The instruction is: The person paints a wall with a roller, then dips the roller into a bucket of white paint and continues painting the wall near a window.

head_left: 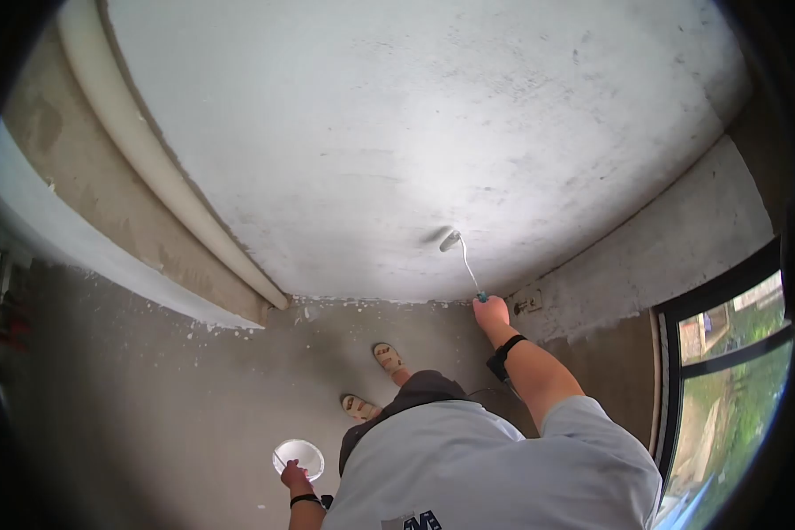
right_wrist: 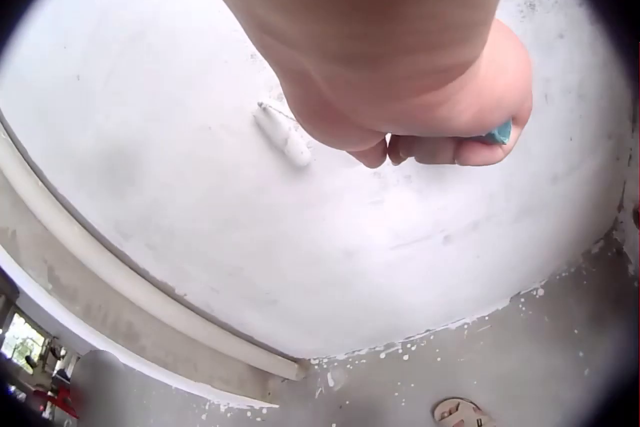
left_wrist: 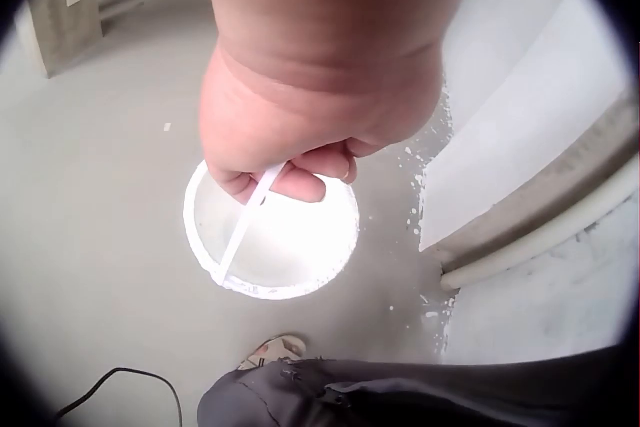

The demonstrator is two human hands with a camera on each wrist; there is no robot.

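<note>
My right hand (head_left: 491, 311) (right_wrist: 430, 112) grips the teal handle (right_wrist: 499, 134) of a small paint roller. Its white roller head (head_left: 450, 239) (right_wrist: 283, 136) lies against the white-painted wall (head_left: 397, 124). Low at my side, my left hand (head_left: 295, 477) (left_wrist: 285, 137) curls its fingers round the thin white bail (left_wrist: 250, 215) of a white paint bucket (head_left: 299, 458) (left_wrist: 272, 237). The bucket hangs above the grey floor and holds white paint.
A pale pipe (head_left: 163, 172) runs along the wall's left side. Paint specks dot the concrete floor (head_left: 150, 397). My sandalled feet (head_left: 387, 357) stand near the wall's base. A dark-framed window (head_left: 724, 371) is at right. A black cable (left_wrist: 120, 387) lies on the floor.
</note>
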